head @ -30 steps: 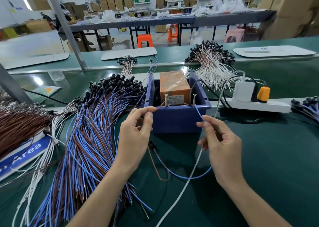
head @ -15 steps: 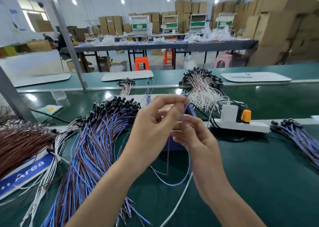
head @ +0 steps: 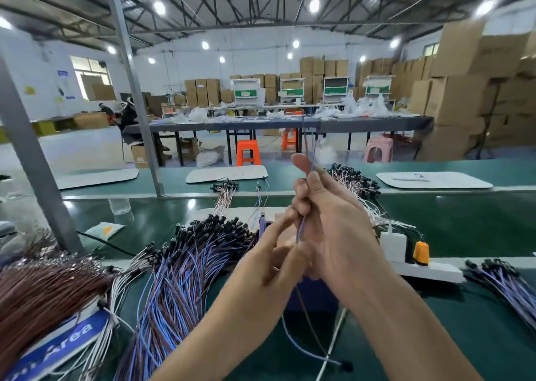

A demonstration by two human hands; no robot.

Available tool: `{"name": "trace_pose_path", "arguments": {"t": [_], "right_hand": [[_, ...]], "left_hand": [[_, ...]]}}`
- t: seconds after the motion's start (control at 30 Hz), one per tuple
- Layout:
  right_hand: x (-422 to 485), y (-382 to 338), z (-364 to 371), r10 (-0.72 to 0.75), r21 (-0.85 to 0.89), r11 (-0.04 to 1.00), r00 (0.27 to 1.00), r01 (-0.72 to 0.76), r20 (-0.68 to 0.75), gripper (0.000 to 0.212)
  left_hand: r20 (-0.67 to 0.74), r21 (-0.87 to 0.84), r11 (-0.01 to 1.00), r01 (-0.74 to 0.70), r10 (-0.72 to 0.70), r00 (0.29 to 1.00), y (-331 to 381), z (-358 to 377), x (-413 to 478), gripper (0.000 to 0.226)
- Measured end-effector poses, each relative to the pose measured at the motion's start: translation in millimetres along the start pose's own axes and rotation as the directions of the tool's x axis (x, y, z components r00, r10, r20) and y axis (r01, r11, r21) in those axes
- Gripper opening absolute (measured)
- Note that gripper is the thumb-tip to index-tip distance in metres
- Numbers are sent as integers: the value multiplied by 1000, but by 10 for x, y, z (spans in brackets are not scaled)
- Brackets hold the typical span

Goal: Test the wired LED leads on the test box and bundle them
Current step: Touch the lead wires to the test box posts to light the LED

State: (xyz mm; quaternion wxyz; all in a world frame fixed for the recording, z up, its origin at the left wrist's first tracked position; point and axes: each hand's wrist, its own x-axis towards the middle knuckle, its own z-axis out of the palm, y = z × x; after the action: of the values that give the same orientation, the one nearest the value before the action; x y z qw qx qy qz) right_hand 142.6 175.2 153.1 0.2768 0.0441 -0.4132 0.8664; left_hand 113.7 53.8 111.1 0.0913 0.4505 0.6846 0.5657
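Holds one blue-and-brown lead [head: 301, 230] up at chest height, above the green belt [head: 464, 337] and in front of the blue test box [head: 314, 298]. Grips it in the right hand [head: 333, 230], fingers curled tight round the wires, thumb upright, the two bare wire ends poking up past the thumb tip. Pinches the same lead just below that fist with the left hand [head: 275, 256], thumb against forefinger, other fingers fairly straight; motion blur here, so finer detail not readable. Lower run of the lead hanging in a loop under the wrists, ending in a black LED head [head: 346, 366] flat on the belt beside a white cable [head: 333, 343]. Test box almost wholly covered by both hands: only a corner of its left wall and part of its front wall showing, contents not to be told. Left of the box, a large loose pile of blue-and-brown leads [head: 179, 279], black heads toward the box, tails fanning toward the near edge. Further left, a heap of brown wires [head: 43, 290] lying partly over a blue sign [head: 61, 343] lettered "Area". Behind the hands, a bunch of pale leads [head: 358, 182] with black heads. Right of the box, a white power strip [head: 432, 272] carrying a white adapter [head: 393, 245] and an orange plug [head: 421, 252]; past it, a small bundle of blue-and-brown leads [head: 506, 282] at the right edge. Far back, stacked closed cardboard cartons [head: 464, 90], contents unseen.
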Motion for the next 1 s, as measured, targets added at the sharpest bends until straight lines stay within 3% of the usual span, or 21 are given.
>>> {"name": "trace_pose_path", "arguments": {"t": [0.03,0.2,0.33,0.47,0.57,0.63,0.73,0.83,1.0], "right_hand": [[56,11,33,-12,-32,999,1000,13,13,24],[419,-92,105,-29,-105,994,998,34,49,24],[650,-280,-78,-74,-329,939,994,98,83,20],[788,-294,-304,-177,-572,787,973,232,151,16],[933,-204,-499,-216,-751,577,947,320,238,21],[1032,-118,-665,-156,-843,459,959,282,236,37],[1088,0,-942,-126,-899,397,981,184,145,57],[1030,53,-1219,-139,-926,350,985,142,98,51],[886,82,-1541,-148,-926,351,984,143,96,33]], "left_hand": [[37,33,999,-7,6,999,22,-66,12,22],[175,266,964,3,-52,983,55,-414,245,25],[145,652,757,35,-170,975,44,-893,649,24],[-11,833,552,41,-58,998,-34,-1262,1292,30],[-162,868,489,86,115,980,-163,-1327,1965,32],[-239,866,481,141,149,960,-331,-1290,2400,26],[-221,888,396,232,-75,972,-843,-1174,2804,35],[-168,912,308,272,-324,931,-1444,-1025,2711,55],[-144,876,359,323,-444,884,-2023,-1036,2253,55]]}}
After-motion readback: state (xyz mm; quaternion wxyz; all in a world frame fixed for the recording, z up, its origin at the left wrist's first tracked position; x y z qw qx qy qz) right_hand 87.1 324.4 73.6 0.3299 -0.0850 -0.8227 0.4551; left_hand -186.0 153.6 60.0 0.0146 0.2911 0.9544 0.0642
